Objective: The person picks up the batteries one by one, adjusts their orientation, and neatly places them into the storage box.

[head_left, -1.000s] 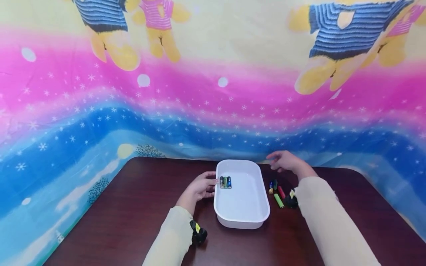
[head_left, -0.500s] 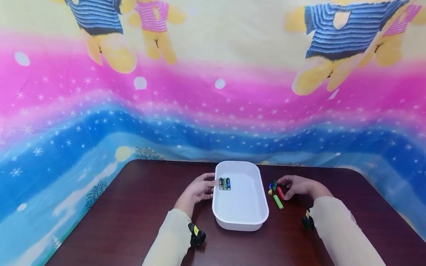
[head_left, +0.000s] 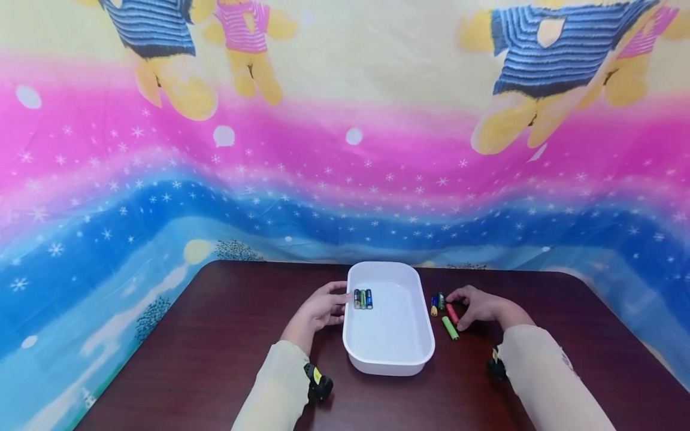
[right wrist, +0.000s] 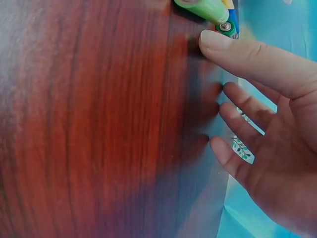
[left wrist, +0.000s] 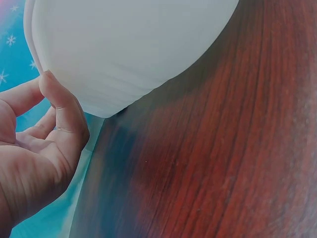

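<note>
In the head view, a white rectangular tray (head_left: 388, 353) lies lengthwise on the table. My left hand (head_left: 322, 308) pinches its left rim; the left wrist view shows a fingertip against the tray wall (left wrist: 124, 44). Three batteries (head_left: 363, 299) sit side by side in the tray at its left wall. To the tray's right, my right hand (head_left: 482, 306) has thumb and forefinger at the two ends of a red battery (head_left: 451, 313). In the right wrist view the thumb hides most of that battery. A light green battery (head_left: 450, 328) lies nearer me.
A blue-and-gold battery (head_left: 433, 306) and a dark green battery (head_left: 441, 300) lie between the tray and the right hand. The dark brown table (head_left: 242, 335) ends against a patterned cloth (head_left: 302, 203) behind. Black wrist devices sit on both sleeves.
My right hand has come down from above the table's far edge to the red battery. The left hand stays at the tray rim. The head view has shifted slightly.
</note>
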### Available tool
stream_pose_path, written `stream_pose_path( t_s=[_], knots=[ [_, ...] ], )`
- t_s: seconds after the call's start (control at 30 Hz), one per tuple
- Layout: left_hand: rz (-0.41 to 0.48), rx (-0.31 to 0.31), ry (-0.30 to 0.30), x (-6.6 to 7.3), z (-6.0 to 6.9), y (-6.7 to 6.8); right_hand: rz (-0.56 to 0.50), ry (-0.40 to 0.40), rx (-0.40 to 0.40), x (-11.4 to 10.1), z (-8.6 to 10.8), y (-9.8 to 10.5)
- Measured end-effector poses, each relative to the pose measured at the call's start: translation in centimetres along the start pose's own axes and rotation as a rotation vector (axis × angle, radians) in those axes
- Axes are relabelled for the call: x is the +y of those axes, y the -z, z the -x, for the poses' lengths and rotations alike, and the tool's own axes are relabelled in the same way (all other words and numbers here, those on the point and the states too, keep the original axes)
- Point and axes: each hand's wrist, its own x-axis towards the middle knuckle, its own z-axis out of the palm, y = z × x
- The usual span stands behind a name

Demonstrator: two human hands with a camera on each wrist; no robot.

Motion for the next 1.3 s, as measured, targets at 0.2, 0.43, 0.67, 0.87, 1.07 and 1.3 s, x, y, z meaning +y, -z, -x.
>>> stream_pose_path(
  t_s=[0.2,0.43,0.67,0.87,1.07,1.3],
  knots=[
    [-0.004,-0.006,-0.012,0.1,0.0,-0.1,0.078,0.02,0.024,0.0,0.0,-0.3],
    [0.0,-0.007,-0.015,0.0,0.0,-0.1,0.102,0.032,0.05,0.2,0.0,-0.3],
    [-0.004,-0.009,-0.015,0.0,0.0,-0.1,-0.073,0.129,0.064,1.2,-0.1,0.0],
    [-0.006,-0.011,-0.016,-0.1,-0.2,0.0,-0.355,0.173,0.127,1.9,-0.3,0.0],
    [-0.007,-0.004,-0.008,-0.1,-0.3,-0.2,-0.671,0.215,0.152,1.7,-0.1,0.4],
    [-0.002,0.0,-0.008,-0.1,-0.2,-0.2,-0.811,0.258,0.142,0.0,-0.4,1.0]
  ],
)
